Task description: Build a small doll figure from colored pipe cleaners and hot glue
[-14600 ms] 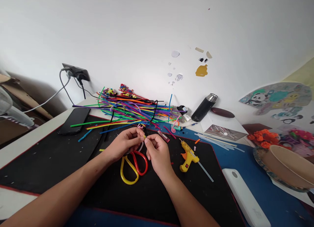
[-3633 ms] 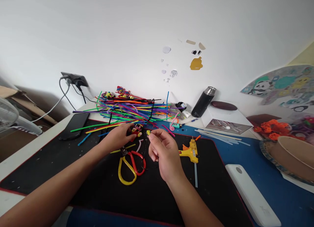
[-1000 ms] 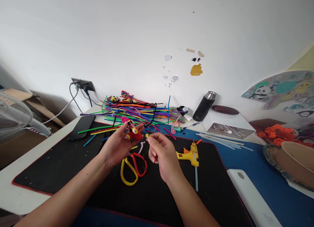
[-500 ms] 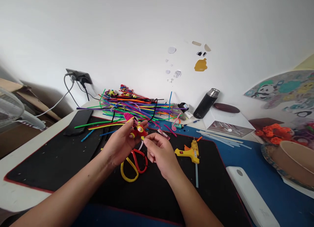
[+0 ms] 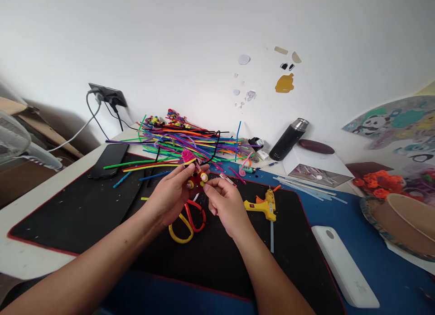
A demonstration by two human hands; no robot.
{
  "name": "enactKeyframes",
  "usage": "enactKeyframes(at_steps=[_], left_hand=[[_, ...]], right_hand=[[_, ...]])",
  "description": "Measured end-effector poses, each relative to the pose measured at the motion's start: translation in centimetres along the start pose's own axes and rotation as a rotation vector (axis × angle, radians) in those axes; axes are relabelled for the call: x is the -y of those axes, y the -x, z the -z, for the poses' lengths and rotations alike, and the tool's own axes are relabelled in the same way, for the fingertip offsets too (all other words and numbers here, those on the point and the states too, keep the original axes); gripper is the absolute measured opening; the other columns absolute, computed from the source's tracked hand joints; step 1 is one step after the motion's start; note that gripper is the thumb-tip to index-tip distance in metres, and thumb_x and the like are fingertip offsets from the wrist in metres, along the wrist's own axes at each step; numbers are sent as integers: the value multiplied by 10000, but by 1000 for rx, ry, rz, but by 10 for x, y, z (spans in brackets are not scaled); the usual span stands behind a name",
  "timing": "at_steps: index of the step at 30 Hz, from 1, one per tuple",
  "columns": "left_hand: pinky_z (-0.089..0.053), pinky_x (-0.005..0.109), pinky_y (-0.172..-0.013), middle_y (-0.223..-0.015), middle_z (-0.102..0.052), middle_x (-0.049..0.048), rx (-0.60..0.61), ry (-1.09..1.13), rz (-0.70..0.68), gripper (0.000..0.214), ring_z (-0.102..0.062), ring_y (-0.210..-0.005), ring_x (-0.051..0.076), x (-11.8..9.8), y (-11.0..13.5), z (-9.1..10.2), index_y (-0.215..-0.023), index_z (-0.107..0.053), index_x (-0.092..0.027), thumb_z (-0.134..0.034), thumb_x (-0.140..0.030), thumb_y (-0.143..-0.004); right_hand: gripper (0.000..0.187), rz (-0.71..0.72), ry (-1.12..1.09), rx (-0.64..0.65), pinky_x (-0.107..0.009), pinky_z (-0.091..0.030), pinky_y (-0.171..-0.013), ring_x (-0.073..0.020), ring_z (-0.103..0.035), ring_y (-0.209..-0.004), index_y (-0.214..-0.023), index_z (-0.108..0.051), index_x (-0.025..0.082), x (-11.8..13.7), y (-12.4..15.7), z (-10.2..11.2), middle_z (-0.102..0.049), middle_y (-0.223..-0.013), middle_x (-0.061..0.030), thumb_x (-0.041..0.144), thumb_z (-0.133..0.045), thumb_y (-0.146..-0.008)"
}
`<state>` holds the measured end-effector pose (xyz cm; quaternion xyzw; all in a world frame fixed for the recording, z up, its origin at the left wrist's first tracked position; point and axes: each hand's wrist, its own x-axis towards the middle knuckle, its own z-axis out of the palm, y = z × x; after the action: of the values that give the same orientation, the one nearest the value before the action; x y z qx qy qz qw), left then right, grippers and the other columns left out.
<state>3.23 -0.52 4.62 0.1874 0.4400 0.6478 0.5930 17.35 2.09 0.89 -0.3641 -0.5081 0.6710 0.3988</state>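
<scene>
My left hand [image 5: 168,196] holds a small figure [image 5: 194,171] of twisted pipe cleaners, pink on top, red and yellow below, a little above the black mat [image 5: 84,210]. My right hand [image 5: 226,205] has its thumb and forefinger pinched at the figure's right side, on a small yellow piece. Scissors with yellow and red handles [image 5: 186,220] lie on the mat just under both hands. A big heap of coloured pipe cleaners [image 5: 183,145] lies behind the hands.
A yellow glue gun [image 5: 263,205] rests right of my hands. A black phone [image 5: 109,153], a dark flask [image 5: 288,138], a white box [image 5: 317,167], a long white case [image 5: 343,270], and a brown bowl [image 5: 404,224] on a plate stand around. Cables hang from a wall socket [image 5: 106,94].
My left hand picked the figure up off the mat and raised it. My right hand, pinching the small yellow piece, closed in and now touches the figure's right side.
</scene>
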Motion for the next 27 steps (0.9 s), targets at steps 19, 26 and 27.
enactKeyframes(at_steps=[19, 26, 27], left_hand=[[-588, 332, -731, -1207, -793, 142, 9, -32, -75, 355, -735, -975, 262, 6, 3, 1, -944, -782, -177, -929, -393, -704], [-588, 342, -771, -1216, -790, 139, 4, -23, -87, 366, -730, -1032, 271, 9, 2, 0, -926, -752, -179, -936, -401, -701], [-589, 348, -776, -1213, -790, 138, 3, -22, -89, 357, -729, -1037, 273, 9, 2, 0, -911, -745, -181, -934, -402, -704]], right_hand=[[264, 16, 101, -66, -256, -241, -417, -87, -406, -410, -844, -638, 207, 1, 1, -2, -498, -550, 82, 450, -738, -871], [268, 26, 126, -69, -259, -262, -423, -90, -403, -412, -840, -628, 211, 1, 1, -2, -506, -560, 82, 454, -736, -875], [266, 28, 129, -70, -259, -263, -424, -92, -405, -414, -841, -629, 211, 1, 1, -2, -504, -558, 82, 453, -735, -876]])
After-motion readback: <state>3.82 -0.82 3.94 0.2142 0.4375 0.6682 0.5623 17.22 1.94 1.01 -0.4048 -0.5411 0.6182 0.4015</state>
